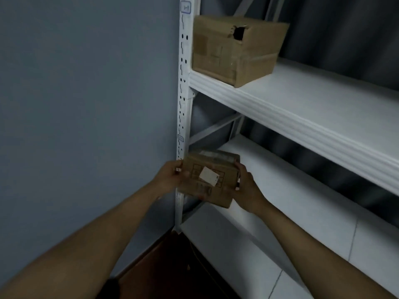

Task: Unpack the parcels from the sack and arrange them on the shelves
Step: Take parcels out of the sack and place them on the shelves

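Observation:
A small cardboard parcel [210, 178] with a white label on its top is held between both my hands at the left end of the middle shelf [280, 190]. My left hand [170, 176] grips its left side and my right hand [246, 186] grips its right side. Whether the parcel rests on the shelf board cannot be told. A bigger cardboard box [235, 50] with a torn hole in its top edge stands on the upper shelf [313, 108] at the left end. The sack is out of sight.
The white metal rack has a perforated upright post [183, 104] just left of the parcel. A grey wall [86, 104] runs along the left. A lower shelf [280, 266] lies below, and dark brown floor [168, 266] shows at the bottom.

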